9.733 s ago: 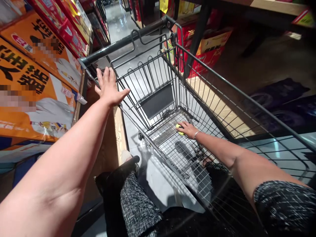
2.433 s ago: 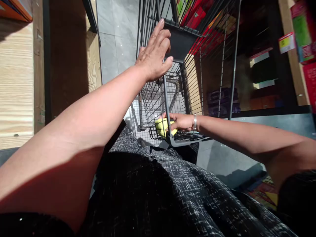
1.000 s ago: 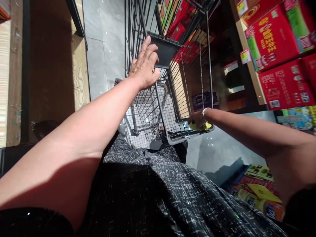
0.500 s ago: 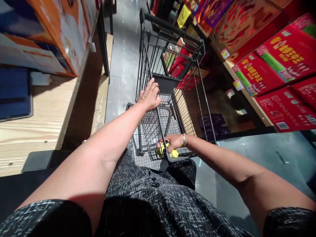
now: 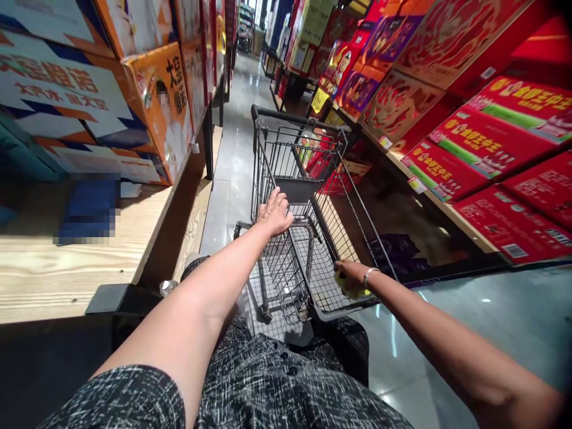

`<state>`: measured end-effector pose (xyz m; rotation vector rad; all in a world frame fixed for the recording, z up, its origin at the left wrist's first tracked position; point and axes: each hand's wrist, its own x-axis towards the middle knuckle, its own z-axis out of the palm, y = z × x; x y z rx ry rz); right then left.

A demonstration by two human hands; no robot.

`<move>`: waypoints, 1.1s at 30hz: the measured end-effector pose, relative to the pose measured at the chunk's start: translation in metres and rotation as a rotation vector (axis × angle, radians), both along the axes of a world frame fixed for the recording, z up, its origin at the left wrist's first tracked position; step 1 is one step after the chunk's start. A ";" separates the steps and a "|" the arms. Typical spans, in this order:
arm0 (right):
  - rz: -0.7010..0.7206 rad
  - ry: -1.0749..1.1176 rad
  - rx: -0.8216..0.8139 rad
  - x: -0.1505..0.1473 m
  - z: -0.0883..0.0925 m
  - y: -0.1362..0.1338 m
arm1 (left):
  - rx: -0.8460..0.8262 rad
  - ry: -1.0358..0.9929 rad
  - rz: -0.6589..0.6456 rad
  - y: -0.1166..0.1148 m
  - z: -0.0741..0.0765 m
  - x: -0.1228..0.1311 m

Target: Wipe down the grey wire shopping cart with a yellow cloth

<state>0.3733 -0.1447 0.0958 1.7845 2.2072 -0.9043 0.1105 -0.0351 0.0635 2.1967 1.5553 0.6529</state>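
Observation:
A black wire shopping cart (image 5: 292,192) stands directly ahead of me, tilted in the view. My left hand (image 5: 276,214) rests over its left top rail, fingers curled around the bar. Over the near right part of the basket, my right hand (image 5: 352,272), with a silver bangle at the wrist, holds a yellow cloth (image 5: 355,292). The cloth is partly covered by that hand and is close to the near right rim. Wire mesh shows through the basket down to the floor.
Orange and white cartons (image 5: 156,113) stand on a wooden shelf (image 5: 138,238) to the left, with a blurred blue item (image 5: 92,205) there. Stacked red gift boxes (image 5: 482,140) line the right shelf. A grey-floored aisle (image 5: 243,89) runs ahead.
My right hand has moved with the yellow cloth from the cart's near left corner to its near right side. My left hand stays on the left rail. The view has tipped up.

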 end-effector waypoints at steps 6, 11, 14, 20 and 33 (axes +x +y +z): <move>-0.091 0.273 0.570 -0.050 -0.021 -0.069 | -0.014 0.025 -0.003 -0.003 0.002 0.004; -0.226 0.345 0.909 -0.072 -0.051 -0.106 | -0.031 0.076 -0.001 -0.008 0.006 0.001; -0.068 0.337 0.988 -0.062 -0.059 -0.107 | -0.002 0.121 -0.009 -0.012 0.008 -0.002; -0.005 0.330 1.033 0.007 -0.061 -0.103 | 0.087 0.189 -0.090 -0.027 0.009 0.012; -0.319 0.111 1.189 0.222 -0.087 -0.020 | 0.049 0.357 -0.238 -0.054 0.030 0.103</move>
